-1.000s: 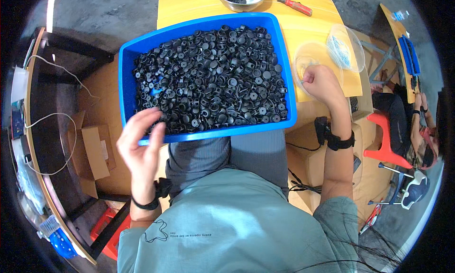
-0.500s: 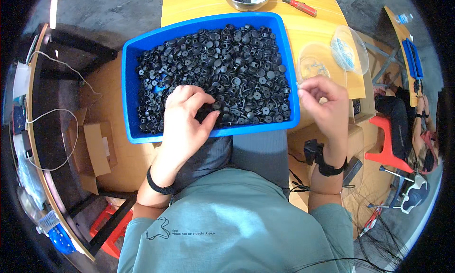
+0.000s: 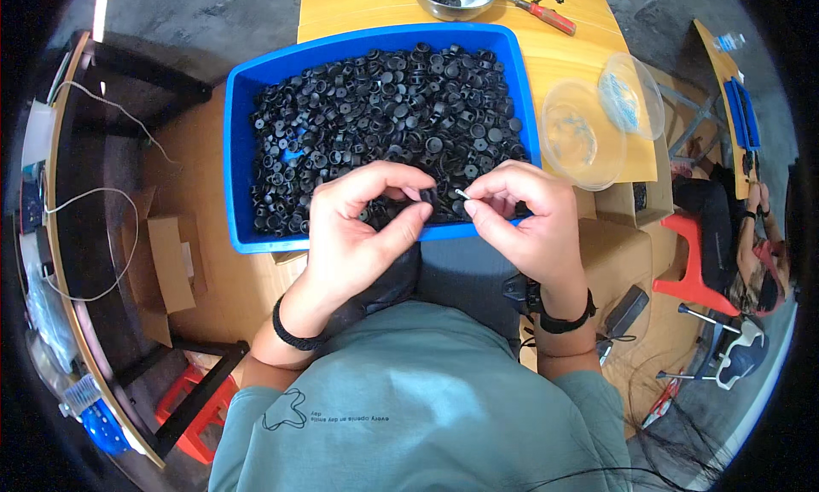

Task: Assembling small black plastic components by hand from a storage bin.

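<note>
Over the near side of a blue bin (image 3: 367,38) heaped with small black round plastic parts (image 3: 384,108), my two hands face each other. Pinched between the thumb and fingers of my left hand (image 3: 354,219) is a black plastic cap (image 3: 428,197). My right hand (image 3: 537,219) grips a tiny pale pin (image 3: 461,194) by fingertip and thumb, its tip pointing at the cap with a small gap between them. The lower fingers of both hands are curled.
Right of the bin stand a clear round tub (image 3: 583,174) with a few small pieces and another clear tub (image 3: 650,108) holding light blue bits. Behind are a metal bowl (image 3: 461,12) and a red-handled screwdriver (image 3: 550,19). Another person's arms (image 3: 752,227) show far right, near a red stool (image 3: 691,266).
My right hand has come left from the clear tubs to my left hand, carrying the pin. My left hand has lifted the black cap off the heap and moved slightly right.
</note>
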The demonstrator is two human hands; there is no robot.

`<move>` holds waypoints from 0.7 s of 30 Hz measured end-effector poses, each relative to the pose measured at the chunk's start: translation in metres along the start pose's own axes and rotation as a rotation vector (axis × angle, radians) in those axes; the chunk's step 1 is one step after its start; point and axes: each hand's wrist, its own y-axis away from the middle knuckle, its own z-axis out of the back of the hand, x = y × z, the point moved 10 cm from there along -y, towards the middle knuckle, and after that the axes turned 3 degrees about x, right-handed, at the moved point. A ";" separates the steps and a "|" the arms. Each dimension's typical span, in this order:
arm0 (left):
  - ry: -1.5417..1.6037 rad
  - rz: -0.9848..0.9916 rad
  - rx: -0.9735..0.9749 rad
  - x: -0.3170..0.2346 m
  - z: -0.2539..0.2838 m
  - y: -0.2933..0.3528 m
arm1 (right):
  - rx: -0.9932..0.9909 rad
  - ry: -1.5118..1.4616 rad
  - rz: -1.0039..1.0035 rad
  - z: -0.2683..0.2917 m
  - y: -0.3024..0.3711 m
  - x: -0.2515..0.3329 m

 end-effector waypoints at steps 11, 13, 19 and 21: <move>-0.035 -0.107 0.123 -0.013 -0.009 0.000 | 0.122 -0.163 -0.054 -0.035 -0.005 -0.013; -0.026 -0.079 0.093 -0.011 -0.004 0.001 | 0.158 -0.150 -0.047 -0.036 -0.005 -0.013; -0.041 -0.067 0.063 -0.012 0.004 0.004 | 0.062 -0.070 0.105 -0.026 -0.007 0.005; -0.082 -0.093 0.077 -0.016 0.001 0.005 | 0.053 0.028 0.143 -0.029 -0.006 0.011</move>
